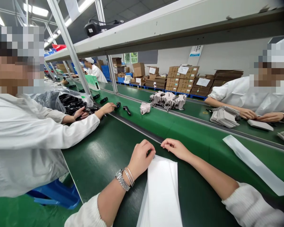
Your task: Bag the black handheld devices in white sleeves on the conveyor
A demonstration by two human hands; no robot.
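Note:
A stack of long white sheets or sleeves [164,192] lies on the dark green table [97,151] in front of me. My left hand [142,157], with a watch and bracelets at its wrist, is closed in a pinch at the stack's far left corner. Just beyond the stack's far edge, to the right, my right hand [176,148] hovers with its fingers drawn together near the table's edge strip. Whether anything thin is between its fingertips is too small to tell. A single translucent white strip [257,164] lies on the green belt [186,132] at the right.
At the left, a person in white [38,126] reaches toward small black devices [127,110] on the belt. Another person [255,94] works across it at the right, by grey-white bundles [223,116]. A shelf beam [156,28] crosses overhead. A blue stool [59,192] stands lower left.

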